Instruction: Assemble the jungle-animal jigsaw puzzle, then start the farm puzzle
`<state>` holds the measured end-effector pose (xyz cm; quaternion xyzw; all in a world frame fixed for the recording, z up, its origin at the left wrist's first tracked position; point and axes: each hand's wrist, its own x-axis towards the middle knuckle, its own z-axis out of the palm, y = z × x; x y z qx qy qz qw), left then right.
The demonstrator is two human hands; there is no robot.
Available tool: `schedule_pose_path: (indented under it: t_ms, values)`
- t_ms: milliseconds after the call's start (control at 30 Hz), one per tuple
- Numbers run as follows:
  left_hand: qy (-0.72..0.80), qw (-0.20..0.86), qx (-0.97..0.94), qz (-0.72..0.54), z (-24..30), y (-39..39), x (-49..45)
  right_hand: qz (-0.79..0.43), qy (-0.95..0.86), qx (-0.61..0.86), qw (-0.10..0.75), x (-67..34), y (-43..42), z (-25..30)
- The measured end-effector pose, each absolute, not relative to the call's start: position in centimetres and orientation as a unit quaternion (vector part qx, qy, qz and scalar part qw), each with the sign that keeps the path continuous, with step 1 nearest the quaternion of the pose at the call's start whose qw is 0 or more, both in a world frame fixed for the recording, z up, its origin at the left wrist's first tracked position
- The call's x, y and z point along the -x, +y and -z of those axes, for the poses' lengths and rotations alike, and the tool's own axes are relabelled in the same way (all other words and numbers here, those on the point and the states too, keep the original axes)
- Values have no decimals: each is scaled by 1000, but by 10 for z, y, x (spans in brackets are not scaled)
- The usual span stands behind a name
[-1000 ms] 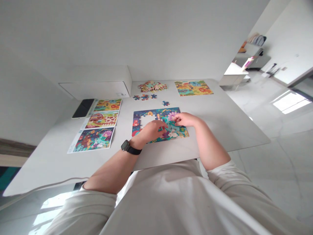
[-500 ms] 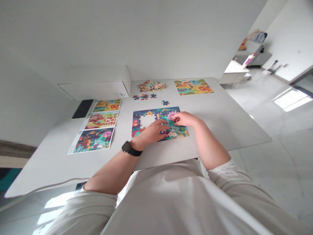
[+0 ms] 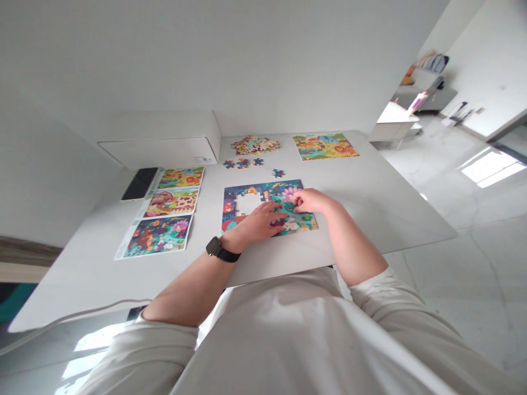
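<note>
The spread left hand (image 3: 260, 221) covers part of the puzzle (image 3: 267, 192) near the worktop's (image 3: 379, 189) front edge. The right hand (image 3: 312, 201) curls inward, so its grip seems impossible to judge. Along the back edge, the white box's (image 3: 156, 151) print is unreadably small. A cable (image 3: 82, 311) leaves the picture at left.

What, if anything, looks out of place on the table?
Nothing looks spilled or damaged. Only one loose piece looks slightly odd: it lies near the puzzle, apart from the row of pieces farther back.
</note>
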<state>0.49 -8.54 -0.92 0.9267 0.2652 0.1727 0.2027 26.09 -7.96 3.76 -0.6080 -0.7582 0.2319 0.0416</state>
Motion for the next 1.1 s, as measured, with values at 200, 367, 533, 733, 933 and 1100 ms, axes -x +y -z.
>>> schedule_pose_path:
  t_ms: [200, 367, 533, 733, 933, 1100]
  values:
    - [271, 194, -928, -164, 10, -86, -4, -240, -746, 622, -4, -267, -80, -42]
    - [268, 182, -935, -147, 6, -89, -6, -238, -744, 624, -18, -273, -78, -40]
    - [290, 164, -934, -128, -1, -92, -6, -253, -734, 630, -14, -283, -76, -36]
    - [343, 178, -885, -258, -16, -85, -1, -292, -699, 646, 91, -291, -71, -31]
    - [516, 337, -681, -396, -36, -76, 11, -271, -695, 650, 145, -283, -38, -33]
    - [456, 473, -506, -559, -41, -62, 25, -175, -704, 678, 118, -271, 6, -38]
